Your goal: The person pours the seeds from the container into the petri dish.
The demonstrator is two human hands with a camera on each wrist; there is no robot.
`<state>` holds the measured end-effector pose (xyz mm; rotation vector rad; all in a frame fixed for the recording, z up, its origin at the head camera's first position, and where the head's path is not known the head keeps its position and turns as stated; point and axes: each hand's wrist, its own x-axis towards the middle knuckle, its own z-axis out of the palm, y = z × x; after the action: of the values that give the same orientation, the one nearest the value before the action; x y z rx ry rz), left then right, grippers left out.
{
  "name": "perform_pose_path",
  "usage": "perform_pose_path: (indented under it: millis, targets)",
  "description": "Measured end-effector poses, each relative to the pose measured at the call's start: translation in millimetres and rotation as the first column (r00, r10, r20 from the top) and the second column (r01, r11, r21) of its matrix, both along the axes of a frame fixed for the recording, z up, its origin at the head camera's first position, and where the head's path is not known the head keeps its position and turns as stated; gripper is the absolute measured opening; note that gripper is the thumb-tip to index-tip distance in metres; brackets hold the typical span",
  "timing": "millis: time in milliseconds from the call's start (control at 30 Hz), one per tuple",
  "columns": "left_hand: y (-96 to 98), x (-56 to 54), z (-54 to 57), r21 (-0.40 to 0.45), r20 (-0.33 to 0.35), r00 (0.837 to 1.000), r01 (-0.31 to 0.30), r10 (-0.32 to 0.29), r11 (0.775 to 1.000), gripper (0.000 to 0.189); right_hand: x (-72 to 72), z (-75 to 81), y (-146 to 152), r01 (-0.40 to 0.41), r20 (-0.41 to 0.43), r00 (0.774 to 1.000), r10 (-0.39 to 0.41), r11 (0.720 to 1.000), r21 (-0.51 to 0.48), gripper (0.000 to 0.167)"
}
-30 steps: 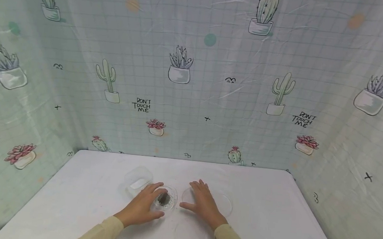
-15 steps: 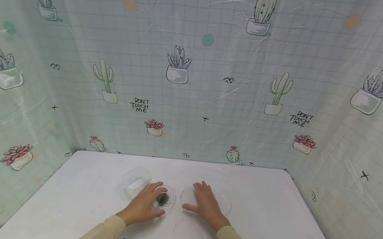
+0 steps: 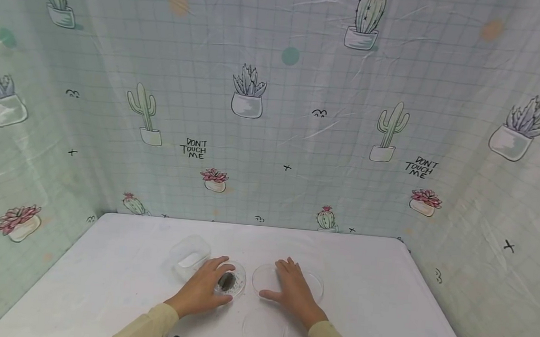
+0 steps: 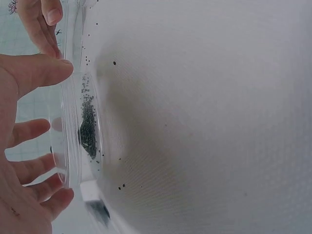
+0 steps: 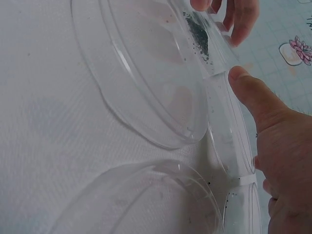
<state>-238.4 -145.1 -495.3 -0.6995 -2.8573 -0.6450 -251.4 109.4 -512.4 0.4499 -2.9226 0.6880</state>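
Presently we record: left hand [image 3: 199, 292], fingers wide, around a clear dish [image 3: 240, 289] of dark grains [image 3: 226, 281], contact unclear; right hand [image 3: 295, 294], thumb splayed wide, over clear round plastic [image 3: 263, 277]

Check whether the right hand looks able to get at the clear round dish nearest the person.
Probably yes: the right hand is close to the clear round dish, and the head view shows nothing blocking the way between them.

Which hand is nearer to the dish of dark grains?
Left. The left hand curves around the left side of the dish of dark grains. The right hand is farther away, to the dish's right, among other clear round pieces.
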Motion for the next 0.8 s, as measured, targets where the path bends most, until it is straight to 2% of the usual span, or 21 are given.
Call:
perform_pose_path:
  millis: [500, 800]
  targets:
    - [3.8, -3.3, -1.3, -0.009, -0.002, 1.000, 0.000, 0.000, 1.000, 0.058, 0.4, -4.1, 6.2, 0.001, 0.014, 1.000, -0.001, 1.000, 0.017, 0.090]
    - [4.5, -4.9, -4.2, -0.018, 0.001, 1.000, -0.009, 0.009, 1.000, 0.058, 4.8, -2.2, 10.6, 0.000, 0.058, 0.998, 0.002, 1.000, -0.026, 0.090]
